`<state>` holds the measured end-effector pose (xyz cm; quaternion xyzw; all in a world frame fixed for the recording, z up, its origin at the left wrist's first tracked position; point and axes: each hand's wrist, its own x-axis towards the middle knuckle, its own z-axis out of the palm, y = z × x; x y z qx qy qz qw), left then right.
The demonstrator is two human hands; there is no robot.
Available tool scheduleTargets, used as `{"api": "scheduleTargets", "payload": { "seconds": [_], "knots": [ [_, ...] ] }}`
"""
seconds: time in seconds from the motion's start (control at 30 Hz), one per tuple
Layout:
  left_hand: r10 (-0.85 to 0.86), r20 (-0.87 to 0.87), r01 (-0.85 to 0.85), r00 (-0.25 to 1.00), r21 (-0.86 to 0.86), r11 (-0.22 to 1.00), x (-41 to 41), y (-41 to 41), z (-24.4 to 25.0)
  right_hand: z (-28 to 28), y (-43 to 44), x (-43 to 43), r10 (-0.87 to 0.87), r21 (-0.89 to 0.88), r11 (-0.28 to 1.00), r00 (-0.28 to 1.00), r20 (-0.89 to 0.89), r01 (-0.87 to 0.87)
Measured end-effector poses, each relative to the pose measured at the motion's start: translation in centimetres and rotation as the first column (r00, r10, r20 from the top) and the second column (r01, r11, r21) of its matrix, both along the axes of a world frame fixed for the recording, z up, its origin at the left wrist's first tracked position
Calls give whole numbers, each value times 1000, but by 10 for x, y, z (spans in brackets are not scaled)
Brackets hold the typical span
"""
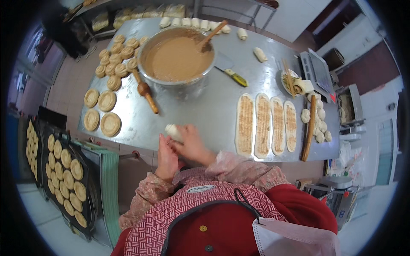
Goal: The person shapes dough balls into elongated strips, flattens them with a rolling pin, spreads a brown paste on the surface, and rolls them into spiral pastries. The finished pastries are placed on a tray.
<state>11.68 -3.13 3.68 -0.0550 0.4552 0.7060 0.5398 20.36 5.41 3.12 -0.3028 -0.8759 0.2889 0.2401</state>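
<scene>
A pale rolled piece of dough (174, 131) is held between my two hands, over the front edge of the steel table (198, 112). My right hand (193, 145) curls over it from the right. My left hand (167, 159) presses against its lower left side, fingers stretched along it; the hands partly hide the roll. To the right lie several flat dough strips (263, 126) smeared with brown paste. Left of my hands rest flattened round dough pieces (110, 124). Beyond them lies a wooden rolling pin (146, 92) with a bulging middle.
A metal bowl (177, 82) of brown paste holds a wooden-handled tool (213, 33). Close by are a scraper with a yellow-green handle (237, 77), coiled dough rounds (116, 58) and dough rolls (195, 23). A long rolling pin (308, 134), dough balls (320, 113) and a scale (315, 75) stand right; loaded black pans (84, 179) left.
</scene>
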Motion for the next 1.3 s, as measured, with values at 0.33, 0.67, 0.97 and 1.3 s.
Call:
{"api": "scheduleTargets", "payload": {
  "seconds": [0.33, 0.67, 0.97, 1.3],
  "knots": [
    [-506, -179, 464, 844, -231, 855, 109, 71, 5, 67, 327, 126, -499, 539, 710, 864, -69, 453],
    [-677, 61, 630, 734, -435, 644, 192, 86, -12, -10, 257, 147, -96, 140, 990, 784, 614, 12],
    [-36, 196, 33, 980, 15, 999, 151, 117, 27, 45, 296, 158, 156, -441, 897, 955, 253, -30],
    [24, -204, -83, 979, -282, 956, -12, -8, -61, -59, 267, 150, -509, 487, 820, 775, 376, 302]
  ]
}}
